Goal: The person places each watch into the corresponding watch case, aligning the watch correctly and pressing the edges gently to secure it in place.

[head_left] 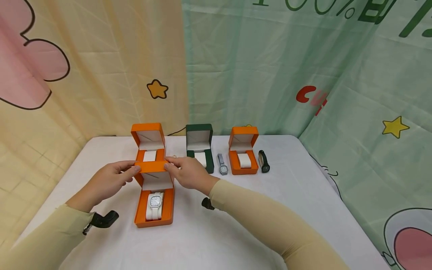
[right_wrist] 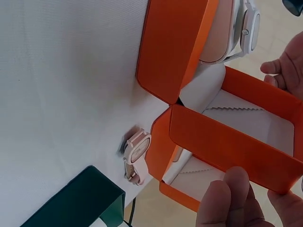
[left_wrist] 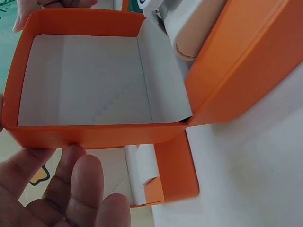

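An open orange watch box [head_left: 154,223] stands at the front left of the table, with a white watch [head_left: 155,202] on the cushion inside. The box's raised lid [left_wrist: 80,80] has a pale lining. My left hand [head_left: 108,182] pinches the lid's left upper corner between thumb and fingers. At the right upper corner my right hand [head_left: 190,172] grips the same lid, its fingertips [right_wrist: 236,182] against the outer side. Behind it is another open orange box [head_left: 146,129], partly hidden by the lid. A pinkish watch [right_wrist: 138,149] lies beside that rear box.
Farther right stand an open green watch box [head_left: 210,161] and a third open orange box [head_left: 243,170], both with white cushions. A silver-grey watch [head_left: 222,165] lies between them, and a black watch [head_left: 264,162] lies right of the orange one. Behind the white table [head_left: 256,213] hangs a printed curtain [head_left: 236,75].
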